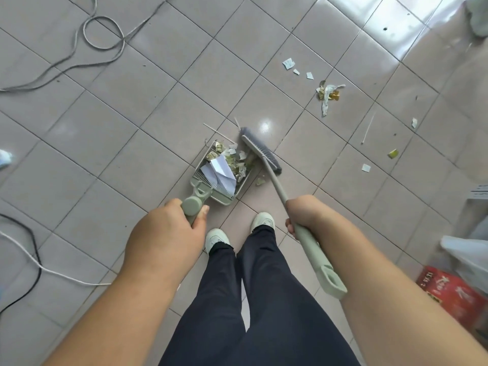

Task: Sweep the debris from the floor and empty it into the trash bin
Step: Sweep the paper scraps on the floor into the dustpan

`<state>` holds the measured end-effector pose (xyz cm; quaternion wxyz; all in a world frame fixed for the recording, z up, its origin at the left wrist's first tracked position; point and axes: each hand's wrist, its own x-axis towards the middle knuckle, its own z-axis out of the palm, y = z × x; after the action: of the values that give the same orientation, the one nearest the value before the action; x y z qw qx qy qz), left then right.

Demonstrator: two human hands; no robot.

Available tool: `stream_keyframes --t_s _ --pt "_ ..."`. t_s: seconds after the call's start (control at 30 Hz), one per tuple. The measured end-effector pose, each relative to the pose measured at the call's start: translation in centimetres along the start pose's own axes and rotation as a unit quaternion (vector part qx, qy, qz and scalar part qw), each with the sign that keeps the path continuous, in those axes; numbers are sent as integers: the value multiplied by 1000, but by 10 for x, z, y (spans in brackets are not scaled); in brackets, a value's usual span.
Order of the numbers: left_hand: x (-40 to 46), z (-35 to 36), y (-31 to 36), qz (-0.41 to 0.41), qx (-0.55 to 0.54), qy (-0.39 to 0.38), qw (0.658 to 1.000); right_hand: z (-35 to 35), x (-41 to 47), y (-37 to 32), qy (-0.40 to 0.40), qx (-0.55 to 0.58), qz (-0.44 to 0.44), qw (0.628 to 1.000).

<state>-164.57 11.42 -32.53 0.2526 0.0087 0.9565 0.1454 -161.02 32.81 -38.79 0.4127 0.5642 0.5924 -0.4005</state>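
I am gripping the pale green handle of the dustpan (220,173) in my left hand (169,231), fingers and thumb curled right round it, and the pan is sitting flat on the grey tiled floor (148,83) just ahead of my shoes (239,231). It is holding folded white paper, crumpled gold and green wrappers and small torn scraps, piled toward its open mouth; a comb-like row of teeth is running along its rear edge by the handle. My right hand (303,213) is wrapped fully round the green shaft of the broom (274,178), whose grey bristle head is resting on the floor, touching the dustpan's right side at the mouth. One small green scrap is lying on the tile between the pan and the broom shaft.

More debris is lying well apart, further right on the floor: a twisted white and gold wrapper (327,95), a few pale paper bits (289,63) beyond it, a thin white stick (368,129), a yellow-green scrap (393,154) and a white chip (366,168). Thin wooden sticks are lying just past the pan's mouth. A grey cable (103,30) is looping across the far left of the floor, and white and black cords (34,260) are trailing along the near left edge. A red box (451,294) is standing at the right edge beside a clear plastic bag (467,254).
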Motion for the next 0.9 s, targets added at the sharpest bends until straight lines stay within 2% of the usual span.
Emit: stream_keyframes --t_s 0.23,0.4,0.63,0.77,0.9 --pt "-9 5 0 -6 2 11 1000 4 -9 11 -46 -117 -6 992" --pt "-15 12 11 -14 6 18 1000 -4 -17 27 -52 -160 -43 985" --pt "-36 28 22 -54 -7 42 998 -28 -22 46 -66 -213 -43 974" --pt "-56 38 21 -87 -18 42 995 -48 -25 60 -46 -218 -75 972" --pt "-72 43 19 -94 -14 46 994 -65 -28 75 -35 -157 -71 984"
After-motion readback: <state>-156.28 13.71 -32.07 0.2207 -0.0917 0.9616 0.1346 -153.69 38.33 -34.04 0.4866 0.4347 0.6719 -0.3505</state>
